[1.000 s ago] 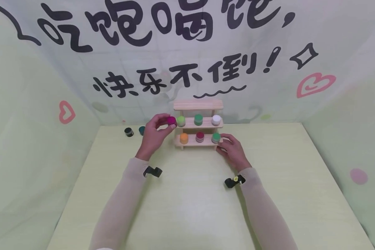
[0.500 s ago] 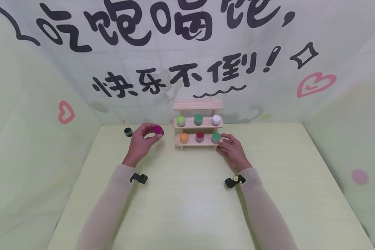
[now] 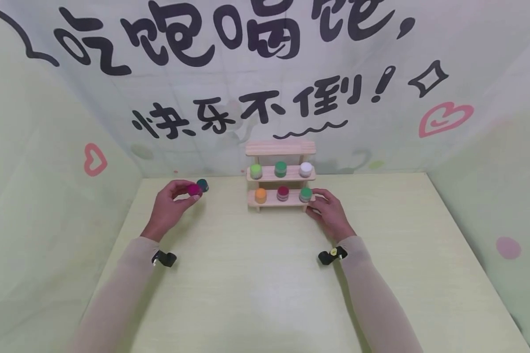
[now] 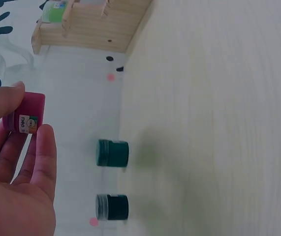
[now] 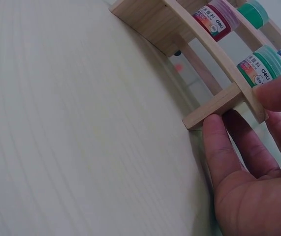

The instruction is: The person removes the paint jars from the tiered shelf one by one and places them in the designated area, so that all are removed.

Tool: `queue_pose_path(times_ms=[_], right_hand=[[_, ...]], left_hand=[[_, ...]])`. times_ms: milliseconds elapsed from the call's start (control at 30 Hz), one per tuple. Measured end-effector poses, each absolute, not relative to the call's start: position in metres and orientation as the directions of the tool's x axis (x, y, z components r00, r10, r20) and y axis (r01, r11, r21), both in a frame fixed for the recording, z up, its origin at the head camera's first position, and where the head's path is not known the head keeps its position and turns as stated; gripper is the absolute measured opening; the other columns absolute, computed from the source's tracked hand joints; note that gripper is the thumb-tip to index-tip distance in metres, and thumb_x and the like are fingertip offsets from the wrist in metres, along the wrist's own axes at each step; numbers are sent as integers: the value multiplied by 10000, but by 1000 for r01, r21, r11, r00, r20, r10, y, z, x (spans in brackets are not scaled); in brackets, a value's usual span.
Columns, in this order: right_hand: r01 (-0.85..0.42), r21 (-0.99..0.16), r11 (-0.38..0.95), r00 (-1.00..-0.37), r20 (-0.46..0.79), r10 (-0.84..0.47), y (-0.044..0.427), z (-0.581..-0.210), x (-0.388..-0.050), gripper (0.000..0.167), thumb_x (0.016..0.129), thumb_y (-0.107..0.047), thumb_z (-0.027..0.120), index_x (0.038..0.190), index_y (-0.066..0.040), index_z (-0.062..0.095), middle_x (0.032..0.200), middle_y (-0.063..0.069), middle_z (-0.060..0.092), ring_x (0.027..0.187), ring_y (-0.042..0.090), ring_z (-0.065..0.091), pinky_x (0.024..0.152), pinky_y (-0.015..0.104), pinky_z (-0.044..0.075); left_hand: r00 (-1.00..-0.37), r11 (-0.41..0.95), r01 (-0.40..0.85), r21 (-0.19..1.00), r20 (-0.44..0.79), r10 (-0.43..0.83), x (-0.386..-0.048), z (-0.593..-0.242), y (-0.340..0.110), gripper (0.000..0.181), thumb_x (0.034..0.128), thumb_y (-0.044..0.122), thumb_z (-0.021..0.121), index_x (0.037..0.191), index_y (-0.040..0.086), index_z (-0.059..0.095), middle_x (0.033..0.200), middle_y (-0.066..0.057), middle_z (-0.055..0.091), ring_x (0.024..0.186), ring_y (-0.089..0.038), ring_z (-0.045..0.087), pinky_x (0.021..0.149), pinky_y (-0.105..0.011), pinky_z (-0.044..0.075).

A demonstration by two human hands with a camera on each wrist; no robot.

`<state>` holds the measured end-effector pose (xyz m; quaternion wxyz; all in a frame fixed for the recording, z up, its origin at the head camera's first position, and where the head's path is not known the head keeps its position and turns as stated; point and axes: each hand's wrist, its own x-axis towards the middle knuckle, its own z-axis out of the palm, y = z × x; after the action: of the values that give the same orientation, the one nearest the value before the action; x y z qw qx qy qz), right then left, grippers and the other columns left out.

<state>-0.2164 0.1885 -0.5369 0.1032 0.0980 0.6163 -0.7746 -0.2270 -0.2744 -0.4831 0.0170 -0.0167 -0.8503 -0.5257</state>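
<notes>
My left hand point(image 3: 167, 208) pinches a magenta paint jar point(image 4: 31, 110) between thumb and fingers, above the table at the left. Just behind that jar in the head view is a teal paint jar point(image 3: 202, 185). The left wrist view also shows a black paint jar point(image 4: 116, 207), hidden by the hand in the head view. My right hand point(image 3: 330, 212) grips the right end of a stepped wooden rack point(image 3: 271, 198). Its thumb lies by the lower shelf's edge near a green jar point(image 5: 259, 69), fingers against the support beneath.
The lower shelf also bears an orange jar point(image 3: 260, 195) and a dark red jar point(image 3: 282, 193). On the middle shelf stand a light green jar point(image 3: 256, 171), a green jar point(image 3: 280, 169) and a white jar point(image 3: 305, 169). A printed cloth point(image 3: 229, 88) hangs behind the table point(image 3: 256, 274).
My left hand has moved left, away from the rack, carrying the magenta jar. The teal jar has come back into view and the black one is now covered. My right hand stays put.
</notes>
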Motion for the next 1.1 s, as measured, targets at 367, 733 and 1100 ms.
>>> queue_pose_path(times_ms=[367, 733, 1100], right_hand=[[271, -945, -186, -963, -268, -37, 191, -540, -218, 309, 1040, -54, 620, 1337, -132, 587, 1128, -41, 746, 1054, 130, 726, 936, 266, 627], [270, -948, -170, -963, -267, -39, 191, -539, -219, 340, 1034, -51, 619, 1365, -111, 568, 1139, -27, 739, 1032, 119, 728, 934, 266, 628], [272, -947, -173, -962, -270, -34, 190, -537, -217, 362, 1029, -39, 615, 1383, -91, 561, 1147, -19, 735, 1042, 119, 728, 946, 277, 627]], left_hand=[[-989, 426, 23, 905, 82, -121, -234, -498, -334, 543, 938, 327, 823, 1391, 123, 605, 1328, -11, 675, 1172, -10, 619, 894, -79, 555], [-972, 436, -67, 898, 40, -233, -247, -508, -357, 586, 963, 338, 794, 1452, 106, 572, 1428, -128, 639, 1219, -60, 610, 879, -48, 527], [-931, 357, -235, 904, -103, -350, -270, -525, -359, 623, 972, 286, 791, 1515, 117, 538, 1537, -162, 580, 1353, -220, 587, 1090, -224, 528]])
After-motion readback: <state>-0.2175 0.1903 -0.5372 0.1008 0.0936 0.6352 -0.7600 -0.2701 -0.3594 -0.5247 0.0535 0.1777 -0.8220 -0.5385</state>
